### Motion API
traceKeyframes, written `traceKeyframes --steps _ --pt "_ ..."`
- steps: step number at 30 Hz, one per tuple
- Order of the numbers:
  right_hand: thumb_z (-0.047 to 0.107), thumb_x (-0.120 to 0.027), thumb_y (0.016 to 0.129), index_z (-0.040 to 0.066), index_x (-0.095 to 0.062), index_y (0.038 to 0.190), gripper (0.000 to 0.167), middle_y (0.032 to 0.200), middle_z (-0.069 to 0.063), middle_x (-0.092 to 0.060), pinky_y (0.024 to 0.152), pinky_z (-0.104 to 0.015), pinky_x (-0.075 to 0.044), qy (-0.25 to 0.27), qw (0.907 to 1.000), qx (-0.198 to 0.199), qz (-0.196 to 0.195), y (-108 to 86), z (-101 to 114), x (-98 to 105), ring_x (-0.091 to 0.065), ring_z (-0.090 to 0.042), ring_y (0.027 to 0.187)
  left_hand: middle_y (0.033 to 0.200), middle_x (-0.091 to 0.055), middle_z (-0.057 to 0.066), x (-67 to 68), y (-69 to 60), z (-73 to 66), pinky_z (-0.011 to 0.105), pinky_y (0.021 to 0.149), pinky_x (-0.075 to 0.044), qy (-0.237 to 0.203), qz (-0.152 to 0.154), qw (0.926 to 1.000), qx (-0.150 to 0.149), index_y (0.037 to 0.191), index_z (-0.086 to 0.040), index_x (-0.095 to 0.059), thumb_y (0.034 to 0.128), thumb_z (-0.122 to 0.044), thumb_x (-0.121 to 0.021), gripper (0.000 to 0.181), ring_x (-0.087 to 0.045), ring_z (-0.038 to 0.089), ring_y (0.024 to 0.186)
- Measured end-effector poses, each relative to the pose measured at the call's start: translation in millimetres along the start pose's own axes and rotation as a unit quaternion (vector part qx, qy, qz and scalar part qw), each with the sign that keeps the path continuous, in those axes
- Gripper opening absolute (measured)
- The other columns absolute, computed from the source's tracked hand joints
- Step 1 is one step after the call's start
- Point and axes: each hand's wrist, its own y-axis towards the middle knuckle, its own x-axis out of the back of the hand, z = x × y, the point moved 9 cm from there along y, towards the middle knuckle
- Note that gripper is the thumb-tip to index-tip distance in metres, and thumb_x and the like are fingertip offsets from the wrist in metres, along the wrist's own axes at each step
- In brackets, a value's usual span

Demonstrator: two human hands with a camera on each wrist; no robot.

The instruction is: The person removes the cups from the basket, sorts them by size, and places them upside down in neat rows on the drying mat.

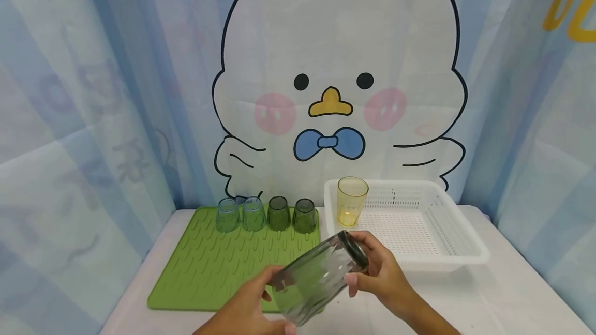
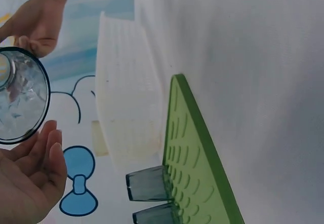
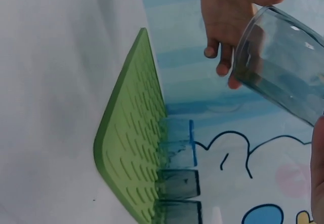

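A large grey-tinted drinking glass (image 1: 316, 280) is held tilted in the air above the front edge of the green mat. Its thick base points up and right; the mouth faces down and left. My right hand (image 1: 384, 275) grips the base end between thumb and fingers. At the mouth end is my left hand (image 1: 251, 304), thumb spread apart from loosely extended fingers. In the left wrist view its fingertips (image 2: 50, 130) are at the rim of the glass (image 2: 44, 102). Whether they bear any weight cannot be told.
Two bluish glasses (image 1: 253, 216) and two dark ones (image 1: 304, 217) stand upside down along the back of the green drying mat (image 1: 233, 268). A white plastic basket (image 1: 470, 244) is at the back right, with an upright yellow glass (image 1: 352, 203) at its left end.
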Motion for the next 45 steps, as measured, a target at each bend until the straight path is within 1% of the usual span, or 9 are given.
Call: traceKeyframes --steps 4,9,16,21,25,31,34,40,45 --pt "-0.007 -0.065 0.091 0.008 -0.046 0.139 0.053 0.127 -0.003 -0.059 0.055 -0.033 -0.057 0.002 0.9994 0.030 0.018 9.6 3.6 -10.0 -0.066 -0.008 0.070 0.133 -0.056 -0.001 -0.5 1.3 10.7 0.039 0.085 -0.046 -0.002 0.013 0.9996 0.026 0.145 -0.019 -0.045 0.0847 -0.047 -0.079 0.074 -0.054 0.017 0.115" --pt "-0.006 -0.066 0.091 0.004 -0.045 0.140 0.054 0.129 -0.006 -0.059 0.052 -0.031 -0.057 0.005 0.9994 0.021 0.027 19.1 2.4 -20.7 -0.065 -0.005 0.063 0.135 -0.055 0.000 -0.2 1.4 20.0 0.043 0.087 -0.048 -0.006 0.018 0.9986 0.050 0.146 -0.020 -0.043 0.0840 -0.042 -0.081 0.076 -0.053 0.022 0.119" --pt "-0.004 -0.068 0.090 0.002 -0.045 0.140 0.056 0.134 -0.001 -0.057 0.048 -0.032 -0.056 -0.016 0.9993 -0.012 0.033 29.0 -4.6 -37.1 -0.061 -0.005 0.054 0.131 -0.057 -0.001 0.2 -1.4 30.2 0.044 0.088 -0.048 0.006 0.022 0.9986 0.047 0.146 -0.019 -0.043 0.0835 -0.040 -0.082 0.077 -0.055 0.021 0.118" --pt "-0.005 -0.068 0.089 -0.002 -0.045 0.139 0.055 0.128 -0.005 -0.057 0.046 -0.031 -0.054 -0.013 0.9987 0.004 0.048 35.8 -3.4 -49.2 -0.058 -0.003 0.052 0.134 -0.054 0.003 3.2 -4.1 41.5 0.053 0.091 -0.048 -0.001 0.024 0.9973 0.069 0.151 -0.012 -0.036 0.0839 -0.037 -0.083 0.085 -0.052 0.026 0.122" --pt "-0.006 -0.069 0.088 -0.003 -0.046 0.138 0.056 0.127 -0.006 -0.058 0.043 -0.031 -0.052 -0.022 0.9985 0.012 0.048 40.2 -3.6 -53.3 -0.055 -0.002 0.050 0.135 -0.053 0.007 12.2 -7.5 54.5 0.053 0.089 -0.047 0.024 0.027 0.9967 0.072 0.154 -0.007 -0.031 0.0873 -0.039 -0.079 0.088 -0.053 0.025 0.118" --pt "-0.001 -0.072 0.088 0.002 -0.049 0.139 0.056 0.126 -0.006 -0.059 0.043 -0.031 -0.052 -0.043 0.9986 -0.007 0.030 49.6 -9.8 -54.2 -0.054 -0.007 0.047 0.132 -0.057 0.009 38.5 -24.0 65.1 0.049 0.085 -0.048 0.041 -0.010 0.9962 0.077 0.151 -0.005 -0.037 0.0930 -0.042 -0.071 0.077 -0.057 0.026 0.110" --pt "0.002 -0.072 0.089 0.001 -0.048 0.139 0.056 0.128 -0.010 -0.058 0.044 -0.033 -0.053 -0.049 0.9983 -0.009 0.030 55.0 -11.6 -55.3 -0.055 -0.006 0.047 0.125 -0.059 0.010 56.4 -32.7 70.3 0.041 0.080 -0.049 0.080 -0.025 0.9945 0.063 0.146 -0.004 -0.045 0.0945 -0.038 -0.070 0.067 -0.059 0.024 0.104" --pt "0.011 -0.075 0.090 0.007 -0.048 0.142 0.058 0.138 -0.016 -0.052 0.048 -0.034 -0.054 -0.051 0.9968 -0.057 0.021 63.5 -23.4 -58.3 -0.057 -0.005 0.048 0.112 -0.065 0.010 93.9 -47.5 94.4 0.028 0.071 -0.050 0.109 -0.037 0.9919 0.053 0.132 0.001 -0.058 0.1000 -0.031 -0.063 0.046 -0.061 0.006 0.089" --pt "0.016 -0.076 0.090 0.014 -0.049 0.143 0.060 0.142 -0.016 -0.051 0.049 -0.035 -0.055 -0.069 0.9934 -0.091 0.011 72.5 -35.1 -58.9 -0.056 -0.007 0.046 0.110 -0.068 0.010 126.8 -61.7 117.3 0.026 0.070 -0.052 0.134 -0.060 0.9870 0.067 0.126 0.003 -0.061 0.1002 -0.031 -0.063 0.042 -0.062 0.004 0.085"
